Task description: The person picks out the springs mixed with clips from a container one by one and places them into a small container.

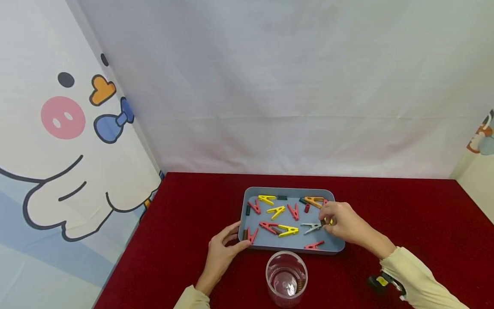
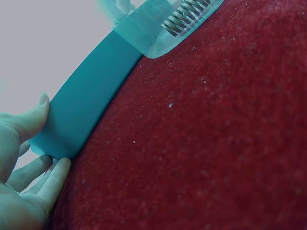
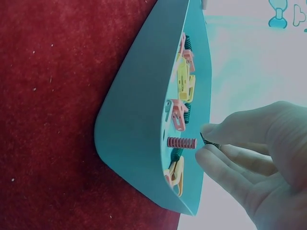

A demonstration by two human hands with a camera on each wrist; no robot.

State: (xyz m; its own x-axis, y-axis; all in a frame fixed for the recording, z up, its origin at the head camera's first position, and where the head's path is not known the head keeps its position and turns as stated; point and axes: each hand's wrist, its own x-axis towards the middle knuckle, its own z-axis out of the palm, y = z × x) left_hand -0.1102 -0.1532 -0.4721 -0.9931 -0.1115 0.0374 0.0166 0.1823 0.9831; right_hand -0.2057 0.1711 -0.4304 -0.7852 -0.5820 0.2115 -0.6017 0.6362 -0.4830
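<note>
My left hand [image 1: 225, 249] holds the near left corner of a shallow grey-blue tray [image 1: 270, 243]. In the left wrist view its thumb presses the tray's wall [image 2: 91, 91], with fingers bent against the end. Over the tray's right side, my right hand [image 1: 343, 221] pinches a small dark coil spring [image 3: 210, 141] between thumb and fingertips. Beneath and around that hand lie a grey spring clip [image 1: 311, 227], an orange clip [image 1: 314, 201] and a red coil spring [image 1: 306, 208]. Several yellow clips [image 1: 288, 231], red clips [image 1: 293, 211] and dark springs [image 1: 282, 198] are scattered across the tray.
A clear plastic cup [image 1: 286, 296] stands in front of the tray, with a brown coil spring [image 1: 299, 285] inside. Dark red cloth [image 1: 193, 206] covers the table. Behind it hangs a white curtain [image 1: 289, 107]. A small black object [image 1: 376, 282] shows beside the right sleeve.
</note>
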